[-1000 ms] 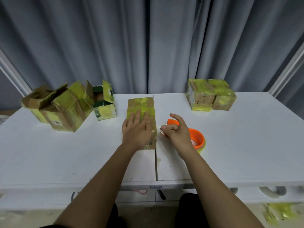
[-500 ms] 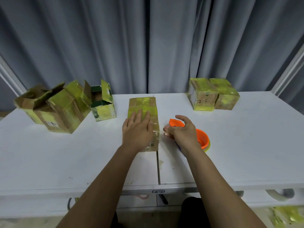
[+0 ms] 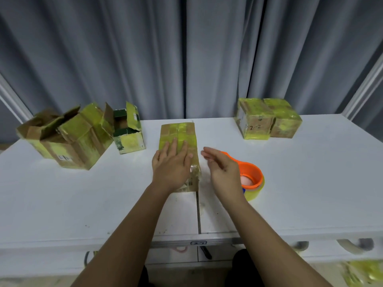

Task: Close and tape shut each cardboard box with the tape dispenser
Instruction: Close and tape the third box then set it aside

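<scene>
Left hand [image 3: 170,168] lies flat on the top of the middle box [image 3: 178,139], fingers [image 3: 173,145] straight and spread, pressing down; likely to keep the closed flaps and the fresh clear tape seated. That box sits mid-surface, long axis running away from the person, its near right corner almost over the seam between the two halves of the white surface [image 3: 310,172]. Right hand [image 3: 224,172] hovers just right of the box, fingers loosely extended and holding nothing; slightly blurred, so exact finger pose is hard to read. Tape dispenser [image 3: 251,179], orange with a yellow roll, lies on the surface just behind and right of that hand, within easy reach. Two taped boxes [image 3: 267,121] stand touching at the far right, probably the finished pile. Three open boxes [image 3: 83,137] with flaps up crowd the far left, judged to be the pending ones. Open room: a wide bare strip along the near edge and to the right of the dispenser; the left cluster sits close to the surface's left edge, so pulling one toward centre looks the safer route.
</scene>
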